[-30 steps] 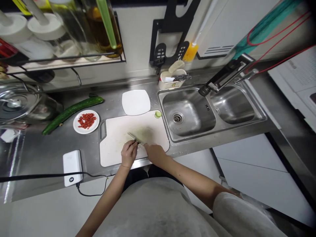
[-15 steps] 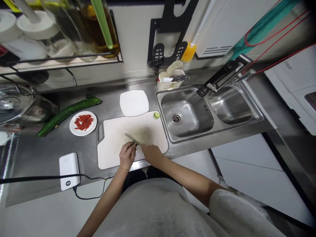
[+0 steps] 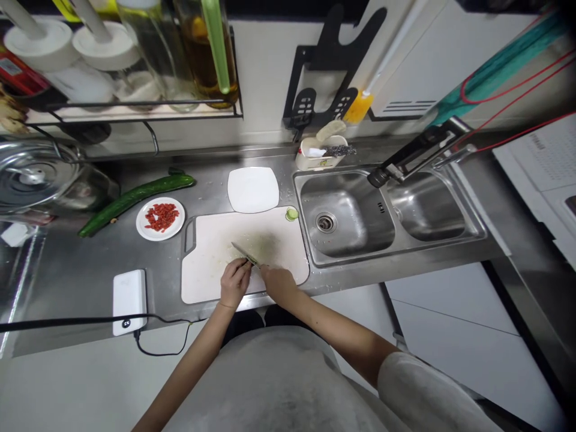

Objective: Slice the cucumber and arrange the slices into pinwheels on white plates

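Observation:
A pale cutting board [image 3: 211, 273] lies on the steel counter in front of me, with a greenish smear of chopped matter [image 3: 265, 243] on it. My right hand [image 3: 278, 283] is closed round the handle of a knife [image 3: 243, 254], whose blade points up-left over the board. My left hand [image 3: 234, 282] rests beside the blade with its fingers curled down onto the board; what lies under them is hidden. A cut cucumber end [image 3: 291, 214] sits at the board's far right corner.
A whole cucumber [image 3: 135, 195], a round plate of red bits [image 3: 160, 218] and an empty square white plate [image 3: 252, 189] lie behind the board. A white power bank [image 3: 129, 293] with a black cable is at the left. The double sink [image 3: 342, 216] and tap [image 3: 405, 159] are at the right.
Both hands and the knife stay at the same spot on the board. Only the camera view has shifted slightly.

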Available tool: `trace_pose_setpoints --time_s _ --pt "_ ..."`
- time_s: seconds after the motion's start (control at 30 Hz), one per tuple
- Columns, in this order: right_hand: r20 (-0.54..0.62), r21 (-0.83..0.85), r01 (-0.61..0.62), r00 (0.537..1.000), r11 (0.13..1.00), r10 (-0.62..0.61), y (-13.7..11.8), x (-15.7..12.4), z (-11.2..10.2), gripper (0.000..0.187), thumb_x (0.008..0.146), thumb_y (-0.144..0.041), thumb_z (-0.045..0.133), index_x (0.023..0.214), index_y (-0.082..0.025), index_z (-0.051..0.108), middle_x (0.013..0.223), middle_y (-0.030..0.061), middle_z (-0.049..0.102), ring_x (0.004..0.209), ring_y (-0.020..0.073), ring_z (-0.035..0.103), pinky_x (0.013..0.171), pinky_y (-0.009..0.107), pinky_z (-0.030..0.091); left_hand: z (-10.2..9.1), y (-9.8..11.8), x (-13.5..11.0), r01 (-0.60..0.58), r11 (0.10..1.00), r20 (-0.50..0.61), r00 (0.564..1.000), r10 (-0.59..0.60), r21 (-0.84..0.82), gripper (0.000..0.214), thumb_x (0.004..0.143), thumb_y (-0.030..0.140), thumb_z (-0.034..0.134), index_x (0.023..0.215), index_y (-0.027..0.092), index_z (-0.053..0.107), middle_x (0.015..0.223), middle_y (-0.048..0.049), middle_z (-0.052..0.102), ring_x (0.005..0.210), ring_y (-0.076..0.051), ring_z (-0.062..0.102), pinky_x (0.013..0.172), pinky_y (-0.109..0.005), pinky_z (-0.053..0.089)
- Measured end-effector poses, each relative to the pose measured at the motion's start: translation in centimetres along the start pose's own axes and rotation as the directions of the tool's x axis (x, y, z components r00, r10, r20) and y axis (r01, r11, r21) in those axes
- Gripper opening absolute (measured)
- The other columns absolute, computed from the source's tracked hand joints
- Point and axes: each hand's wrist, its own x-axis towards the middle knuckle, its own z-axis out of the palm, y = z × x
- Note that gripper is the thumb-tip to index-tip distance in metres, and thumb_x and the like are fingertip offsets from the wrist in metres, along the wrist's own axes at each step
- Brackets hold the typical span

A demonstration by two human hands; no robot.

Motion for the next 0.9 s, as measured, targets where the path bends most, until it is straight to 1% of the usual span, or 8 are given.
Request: trace_pose_setpoints --time_s 0.13,0.23,0.33,0.5,0.8,0.9 --pt "0.020 0.030 -0.009 1.000 1.000 0.009 0.8 0.1 -0.4 0.029 0.093 -0.014 0.034 0.116 -0.015 0.050 0.091 0.0121 0.069 0.091 0.0221 0.067 0.072 0.029 0.048 0.1 -0.1 -0.1 0.004 1.000 -0.002 1.000 -0.004 -0.005 0.019 0.088 0.022 0.055 0.103 0.022 0.067 0.101 -0.0082 0.066 0.098 -0.017 0.062 0.085 -0.034 0.054" --pt "0.015 0.074 -0.027 1.000 0.997 0.026 1.8 -0.3 -1.2 0.028 0.095 -0.021 0.034 0.116 -0.017 0.050 0.094 0.0104 0.069 0.089 0.0225 0.066 0.070 0.030 0.046 0.1 -0.2 -0.1 0.007 1.000 -0.025 1.000 -0.007 0.001 0.019 0.088 0.022 0.055 0.103 0.021 0.067 0.101 -0.0081 0.067 0.097 -0.017 0.062 0.085 -0.034 0.054" --pt "0.011 0.085 -0.041 0.999 0.996 0.040 2.4 -1.1 -2.1 0.029 0.095 -0.026 0.033 0.117 -0.016 0.050 0.095 0.0106 0.069 0.090 0.0229 0.065 0.071 0.030 0.044 0.1 -0.2 -0.1 0.008 1.000 -0.039 0.999 -0.008 0.002 0.019 0.088 0.023 0.056 0.102 0.021 0.068 0.101 -0.0079 0.068 0.096 -0.017 0.063 0.085 -0.034 0.055" --pt "0.011 0.043 -0.009 1.000 0.999 0.009 1.7 -2.2 -3.0 0.028 0.096 -0.026 0.032 0.116 -0.017 0.049 0.093 0.0104 0.069 0.088 0.0227 0.065 0.069 0.029 0.041 0.0 -0.2 -0.1 0.009 1.000 -0.045 0.999 -0.010 -0.027 0.018 0.088 0.023 0.055 0.101 0.022 0.068 0.101 -0.0070 0.068 0.095 -0.016 0.064 0.085 -0.034 0.055" --pt "0.021 -0.024 -0.029 0.999 0.999 0.029 0.6 -2.7 -2.9 0.027 0.096 -0.027 0.032 0.116 -0.019 0.048 0.093 0.0100 0.068 0.088 0.0216 0.064 0.069 0.029 0.041 -0.1 -0.2 -0.2 0.059 0.998 -0.010 0.998 -0.059 -0.027 0.020 0.090 0.024 0.052 0.101 0.023 0.068 0.102 -0.0072 0.067 0.097 -0.017 0.063 0.085 -0.035 0.055" --pt "-0.016 -0.060 -0.035 0.999 0.998 0.034 0.6 -2.9 -3.0 0.029 0.097 -0.028 0.029 0.118 -0.020 0.048 0.090 0.0093 0.068 0.085 0.0214 0.065 0.068 0.029 0.040 -0.2 0.0 0.0 0.072 0.997 -0.007 0.997 -0.073 -0.034 0.019 0.089 0.024 0.052 0.101 0.023 0.067 0.102 -0.0068 0.066 0.097 -0.017 0.062 0.086 -0.034 0.054"
